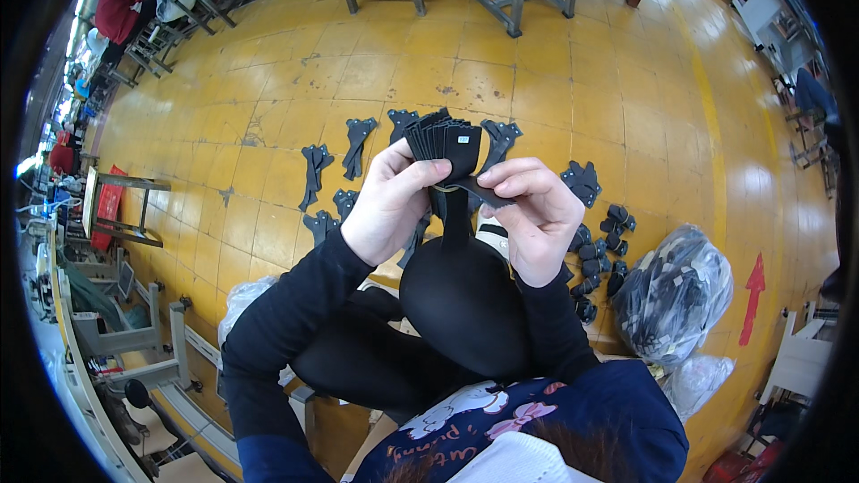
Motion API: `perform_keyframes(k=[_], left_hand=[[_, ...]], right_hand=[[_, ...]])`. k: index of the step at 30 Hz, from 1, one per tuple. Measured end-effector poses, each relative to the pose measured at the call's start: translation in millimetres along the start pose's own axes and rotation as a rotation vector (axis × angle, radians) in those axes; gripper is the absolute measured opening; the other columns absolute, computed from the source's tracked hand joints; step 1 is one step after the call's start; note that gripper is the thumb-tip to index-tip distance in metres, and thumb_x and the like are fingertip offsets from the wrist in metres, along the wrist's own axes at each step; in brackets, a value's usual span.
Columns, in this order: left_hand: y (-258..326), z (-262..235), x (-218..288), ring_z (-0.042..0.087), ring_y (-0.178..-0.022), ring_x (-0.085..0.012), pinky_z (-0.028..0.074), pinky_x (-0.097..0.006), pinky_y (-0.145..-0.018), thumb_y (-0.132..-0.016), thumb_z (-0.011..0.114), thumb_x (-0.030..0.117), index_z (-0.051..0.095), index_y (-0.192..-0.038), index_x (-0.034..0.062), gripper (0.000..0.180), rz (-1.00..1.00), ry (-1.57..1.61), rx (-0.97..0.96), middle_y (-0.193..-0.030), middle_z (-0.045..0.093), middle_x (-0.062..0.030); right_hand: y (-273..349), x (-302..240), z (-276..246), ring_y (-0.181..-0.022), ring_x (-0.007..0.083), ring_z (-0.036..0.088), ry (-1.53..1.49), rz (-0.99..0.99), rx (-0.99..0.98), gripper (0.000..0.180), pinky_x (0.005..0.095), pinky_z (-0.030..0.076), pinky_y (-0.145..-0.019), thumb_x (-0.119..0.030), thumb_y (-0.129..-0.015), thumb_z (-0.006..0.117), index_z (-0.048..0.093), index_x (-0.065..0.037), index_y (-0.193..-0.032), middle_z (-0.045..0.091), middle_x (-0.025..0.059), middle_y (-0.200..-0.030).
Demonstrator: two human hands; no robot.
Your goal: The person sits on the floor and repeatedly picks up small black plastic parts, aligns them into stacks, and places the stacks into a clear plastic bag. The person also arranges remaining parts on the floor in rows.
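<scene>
My left hand point(394, 201) is closed around a fanned stack of flat black fabric pieces point(461, 150), its thumb pressed on the top one. A small pale label sits on that top piece. Just below the stack, my right hand point(537, 215) pinches a dark strip point(483, 190) between thumb and fingers. The strip runs toward the stack's lower end; where it joins is hidden by my fingers. Both hands are held above my knees. More black pieces hang down below the stack, against my black trousers.
Flat black bundles point(360, 145) lie in groups on the yellow tiled floor ahead. Rolled black bundles point(592, 255) sit to the right, beside a clear plastic bag point(673, 295) full of dark pieces. A small wooden stool point(134, 183) stands left; wooden legs line the far side.
</scene>
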State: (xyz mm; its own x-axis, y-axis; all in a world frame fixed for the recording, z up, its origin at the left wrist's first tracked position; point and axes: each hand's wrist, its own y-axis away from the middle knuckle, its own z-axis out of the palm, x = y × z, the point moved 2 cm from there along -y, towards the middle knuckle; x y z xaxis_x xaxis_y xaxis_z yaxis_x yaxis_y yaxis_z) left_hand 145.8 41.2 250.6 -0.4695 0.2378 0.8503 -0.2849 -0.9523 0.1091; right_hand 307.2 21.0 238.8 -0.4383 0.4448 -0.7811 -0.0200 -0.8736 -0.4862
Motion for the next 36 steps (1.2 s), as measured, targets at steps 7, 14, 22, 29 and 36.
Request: perform_keyframes(k=[7,14,22,29,36], left_hand=[[3,1,7,0.060,-0.091,-0.0155,0.045,-0.032,-0.087,-0.081,0.060,0.001,0.058,-0.104,0.0027,0.023,0.067,-0.092,0.044,-0.097,0.064,-0.0058],[4,5,7,0.061,-0.087,-0.0096,0.047,-0.026,-0.082,-0.078,0.066,-0.002,0.060,-0.100,0.0021,0.023,0.044,-0.106,-0.004,-0.095,0.065,-0.0044],[5,2,2,0.059,-0.092,-0.0119,0.045,-0.027,-0.084,-0.083,0.063,0.004,0.059,-0.106,0.0029,0.023,-0.060,0.021,-0.006,-0.100,0.064,-0.0036],[6,13,4,0.058,-0.092,-0.0153,0.044,-0.031,-0.085,-0.087,0.058,0.011,0.060,-0.101,0.0031,0.017,-0.012,-0.002,0.024,-0.094,0.063,-0.0056],[5,8,3,0.058,-0.095,-0.0150,0.043,-0.030,-0.087,-0.087,0.056,0.003,0.059,-0.106,0.0011,0.019,-0.028,-0.217,-0.091,-0.100,0.063,-0.0048]], right_hand=[[-1,5,-4,-0.083,0.0193,0.057,-0.061,0.010,-0.075,0.014,0.0296,0.042,-0.081,-0.001,-0.084,0.048,0.056,0.006,-0.091,0.060,0.0165,-0.088],[-1,3,0,-0.080,0.0088,0.056,-0.130,0.247,0.064,0.019,0.0201,0.043,-0.072,0.001,-0.086,0.058,0.057,0.003,-0.105,0.060,0.0049,-0.082],[0,2,0,-0.079,0.0120,0.051,-0.075,0.170,-0.076,0.008,0.0225,0.039,-0.073,0.005,-0.078,0.059,0.061,0.003,-0.086,0.054,0.0078,-0.090],[0,9,-4,-0.078,0.0085,0.050,0.005,0.135,-0.091,0.006,0.0200,0.040,-0.068,-0.001,-0.081,0.065,0.059,0.001,-0.081,0.052,0.0053,-0.089],[2,6,5,-0.080,0.0070,0.051,-0.064,0.402,0.155,0.016,0.0196,0.041,-0.069,0.005,-0.077,0.067,0.056,0.000,-0.088,0.052,0.0041,-0.088]])
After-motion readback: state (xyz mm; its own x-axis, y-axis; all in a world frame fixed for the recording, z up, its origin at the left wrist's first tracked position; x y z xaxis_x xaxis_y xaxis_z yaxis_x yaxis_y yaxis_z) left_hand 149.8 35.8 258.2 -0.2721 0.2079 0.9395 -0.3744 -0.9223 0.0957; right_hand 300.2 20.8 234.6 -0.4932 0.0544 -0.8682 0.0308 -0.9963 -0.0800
